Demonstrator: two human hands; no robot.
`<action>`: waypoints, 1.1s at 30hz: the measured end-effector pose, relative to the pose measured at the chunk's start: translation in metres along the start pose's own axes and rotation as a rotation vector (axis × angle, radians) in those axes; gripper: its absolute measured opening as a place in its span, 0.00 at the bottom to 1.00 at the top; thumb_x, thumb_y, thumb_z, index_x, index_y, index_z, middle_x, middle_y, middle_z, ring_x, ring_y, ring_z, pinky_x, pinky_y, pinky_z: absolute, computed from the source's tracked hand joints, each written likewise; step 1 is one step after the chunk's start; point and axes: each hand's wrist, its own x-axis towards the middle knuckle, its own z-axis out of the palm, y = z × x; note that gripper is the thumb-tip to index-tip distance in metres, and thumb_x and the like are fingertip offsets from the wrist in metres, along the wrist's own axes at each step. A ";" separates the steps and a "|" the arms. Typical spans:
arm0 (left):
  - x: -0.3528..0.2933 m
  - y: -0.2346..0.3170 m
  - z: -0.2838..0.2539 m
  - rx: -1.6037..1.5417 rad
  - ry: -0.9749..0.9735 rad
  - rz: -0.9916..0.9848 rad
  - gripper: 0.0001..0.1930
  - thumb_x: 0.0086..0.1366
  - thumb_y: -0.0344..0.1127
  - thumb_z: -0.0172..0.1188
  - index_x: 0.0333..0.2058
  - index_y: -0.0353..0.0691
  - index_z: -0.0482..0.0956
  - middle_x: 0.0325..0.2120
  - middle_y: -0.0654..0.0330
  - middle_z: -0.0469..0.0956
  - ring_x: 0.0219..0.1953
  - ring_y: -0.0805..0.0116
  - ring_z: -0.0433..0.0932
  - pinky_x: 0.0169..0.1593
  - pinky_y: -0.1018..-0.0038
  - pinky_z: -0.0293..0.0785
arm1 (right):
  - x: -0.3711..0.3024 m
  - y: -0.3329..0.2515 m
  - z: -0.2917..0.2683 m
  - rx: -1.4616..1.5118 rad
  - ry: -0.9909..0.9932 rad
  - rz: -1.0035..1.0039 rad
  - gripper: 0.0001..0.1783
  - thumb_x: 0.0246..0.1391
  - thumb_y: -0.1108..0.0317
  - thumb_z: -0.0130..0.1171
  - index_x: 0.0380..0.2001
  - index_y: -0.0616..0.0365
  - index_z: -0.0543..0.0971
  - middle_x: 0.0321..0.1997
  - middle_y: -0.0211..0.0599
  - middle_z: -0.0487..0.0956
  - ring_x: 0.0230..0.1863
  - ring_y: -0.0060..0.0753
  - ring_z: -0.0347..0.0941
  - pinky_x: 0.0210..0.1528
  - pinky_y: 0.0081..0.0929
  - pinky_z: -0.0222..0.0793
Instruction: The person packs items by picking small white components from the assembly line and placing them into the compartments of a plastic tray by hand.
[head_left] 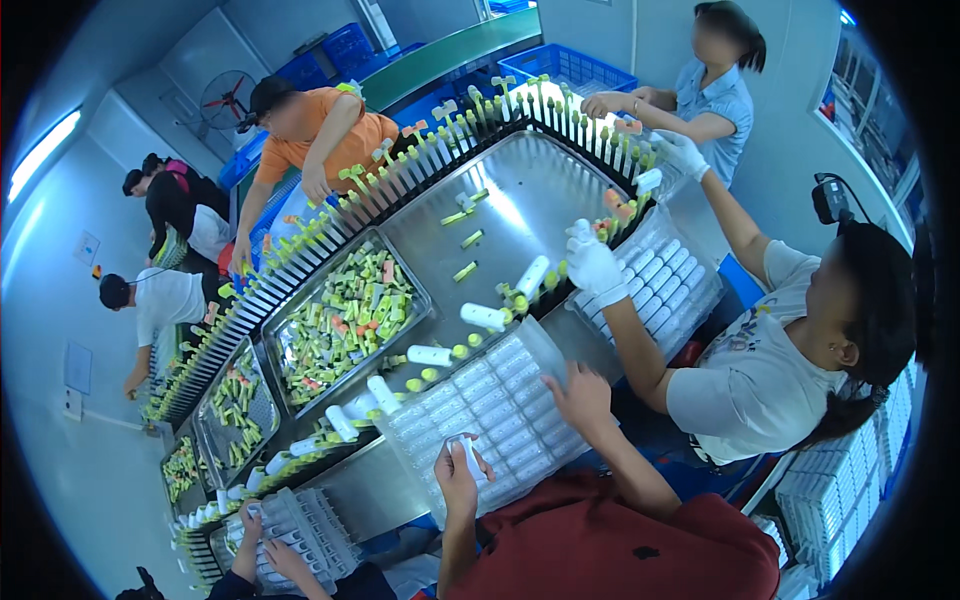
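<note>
Steel desk; clear plastic tray of white pieces at its near edge. Right hand beside the tray's right side, fingers slightly spread; left hand's fingers pinch 1 white piece near its front.

White piece partly hidden by left hand.

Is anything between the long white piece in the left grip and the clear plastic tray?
Nothing visible is: the left grip holds the long white piece over the clear plastic tray. The right grip is off to the right, not between them.
</note>
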 end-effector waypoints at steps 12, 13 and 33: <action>0.012 0.026 -0.026 -0.124 -0.010 0.139 0.23 0.86 0.52 0.47 0.53 0.35 0.76 0.29 0.60 0.76 0.24 0.72 0.75 0.29 0.73 0.74 | -0.013 -0.008 0.007 0.136 -0.010 0.080 0.11 0.71 0.64 0.57 0.42 0.55 0.87 0.31 0.51 0.87 0.36 0.64 0.85 0.42 0.58 0.80; 0.015 0.026 -0.030 -0.108 -0.017 0.116 0.22 0.86 0.51 0.48 0.54 0.37 0.77 0.30 0.63 0.74 0.25 0.75 0.73 0.30 0.74 0.72 | -0.015 -0.013 -0.003 0.190 -0.012 0.098 0.11 0.71 0.63 0.57 0.42 0.55 0.86 0.31 0.48 0.88 0.36 0.63 0.85 0.42 0.57 0.80; 0.196 0.117 0.041 1.228 -0.593 1.428 0.16 0.62 0.29 0.65 0.49 0.52 0.86 0.53 0.63 0.81 0.65 0.59 0.76 0.73 0.51 0.69 | -0.086 0.025 0.009 0.403 -0.017 0.244 0.11 0.69 0.67 0.57 0.45 0.62 0.84 0.31 0.48 0.88 0.34 0.58 0.86 0.41 0.50 0.81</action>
